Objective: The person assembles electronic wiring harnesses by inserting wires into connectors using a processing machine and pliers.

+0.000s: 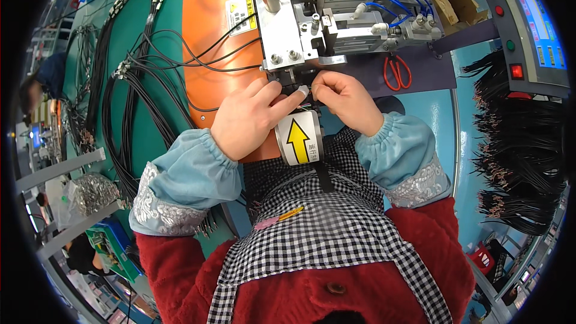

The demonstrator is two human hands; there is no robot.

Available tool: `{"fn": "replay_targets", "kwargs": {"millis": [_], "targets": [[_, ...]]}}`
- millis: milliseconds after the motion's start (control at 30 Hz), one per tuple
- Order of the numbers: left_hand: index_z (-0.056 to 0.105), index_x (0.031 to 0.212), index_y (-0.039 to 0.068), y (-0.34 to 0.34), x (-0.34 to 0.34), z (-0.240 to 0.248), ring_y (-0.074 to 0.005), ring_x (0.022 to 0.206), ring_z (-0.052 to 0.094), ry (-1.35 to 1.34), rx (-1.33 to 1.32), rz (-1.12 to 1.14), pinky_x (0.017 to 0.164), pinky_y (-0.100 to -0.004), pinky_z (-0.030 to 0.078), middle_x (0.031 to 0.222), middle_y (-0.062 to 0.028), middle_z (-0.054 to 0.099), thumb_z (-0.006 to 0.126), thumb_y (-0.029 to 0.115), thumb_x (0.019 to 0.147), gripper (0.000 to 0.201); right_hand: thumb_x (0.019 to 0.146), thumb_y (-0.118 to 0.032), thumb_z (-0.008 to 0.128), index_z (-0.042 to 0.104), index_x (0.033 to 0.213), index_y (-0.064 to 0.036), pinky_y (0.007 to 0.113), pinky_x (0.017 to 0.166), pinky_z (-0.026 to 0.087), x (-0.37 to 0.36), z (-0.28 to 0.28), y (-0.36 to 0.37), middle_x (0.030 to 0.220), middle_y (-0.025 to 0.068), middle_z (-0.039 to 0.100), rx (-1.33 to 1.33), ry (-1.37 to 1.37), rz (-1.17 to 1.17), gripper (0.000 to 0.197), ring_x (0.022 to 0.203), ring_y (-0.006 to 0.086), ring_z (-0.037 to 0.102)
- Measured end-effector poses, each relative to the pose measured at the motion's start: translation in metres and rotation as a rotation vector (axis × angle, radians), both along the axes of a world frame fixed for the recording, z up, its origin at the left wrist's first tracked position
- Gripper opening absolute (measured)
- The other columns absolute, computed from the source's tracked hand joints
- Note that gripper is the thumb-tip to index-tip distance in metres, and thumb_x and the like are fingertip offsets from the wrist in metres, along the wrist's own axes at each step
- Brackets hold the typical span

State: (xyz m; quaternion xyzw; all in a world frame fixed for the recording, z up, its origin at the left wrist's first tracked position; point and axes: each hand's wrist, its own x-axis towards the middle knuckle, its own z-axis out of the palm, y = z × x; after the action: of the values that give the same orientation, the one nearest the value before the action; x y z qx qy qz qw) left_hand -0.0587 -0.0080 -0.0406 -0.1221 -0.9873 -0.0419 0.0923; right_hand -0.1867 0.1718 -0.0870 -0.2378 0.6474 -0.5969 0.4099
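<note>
Both of my hands are at the front edge of a metal machine [282, 30] with clamps and cylinders. My left hand [249, 117] is closed, its fingers curled, with the index finger stretching to the right; a white wrap [303, 90] covers that fingertip. Thumb and fingers of my right hand [348, 99] pinch together just right of that tip. Something thin seems to be between the fingertips, too small to name. What my left fingers hold is hidden. Just below them sits a white round cover [300, 138] with a yellow arrow.
Black cables [135, 93] lie bundled on the green table [171, 0] and cross an orange plate [210, 42]. Red-handled scissors [397, 73] rest right of the machine. A control panel [534, 30] and hanging black cables [516, 144] stand at the right. Blue air hoses [390, 9] run behind.
</note>
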Motion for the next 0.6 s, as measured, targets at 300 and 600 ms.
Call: {"fn": "replay_targets", "kwargs": {"millis": [300, 600], "targets": [[0.062, 0.120, 0.015, 0.009, 0.013, 0.008, -0.0204, 0.084, 0.052, 0.029, -0.002, 0.074, 0.070, -0.0284, 0.046, 0.101, -0.0043, 0.054, 0.062, 0.014, 0.081, 0.038, 0.089, -0.013, 0.056, 0.066, 0.085, -0.0025, 0.019, 0.056, 0.034, -0.004, 0.001, 0.000, 0.071, -0.0018, 0.057, -0.022, -0.118, 0.033, 0.015, 0.060, 0.0065, 0.042], [0.064, 0.117, 0.011, -0.003, 0.033, -0.001, -0.0222, 0.090, 0.053, 0.078, 0.080, 0.201, 0.077, -0.0302, 0.045, 0.109, -0.0045, 0.056, 0.061, 0.012, 0.082, 0.035, 0.090, -0.015, 0.057, 0.066, 0.086, -0.0021, 0.019, 0.055, 0.034, -0.005, 0.003, 0.000, 0.070, -0.0017, 0.057, 0.008, -0.082, 0.056, 0.017, 0.061, 0.0067, 0.043]]}}
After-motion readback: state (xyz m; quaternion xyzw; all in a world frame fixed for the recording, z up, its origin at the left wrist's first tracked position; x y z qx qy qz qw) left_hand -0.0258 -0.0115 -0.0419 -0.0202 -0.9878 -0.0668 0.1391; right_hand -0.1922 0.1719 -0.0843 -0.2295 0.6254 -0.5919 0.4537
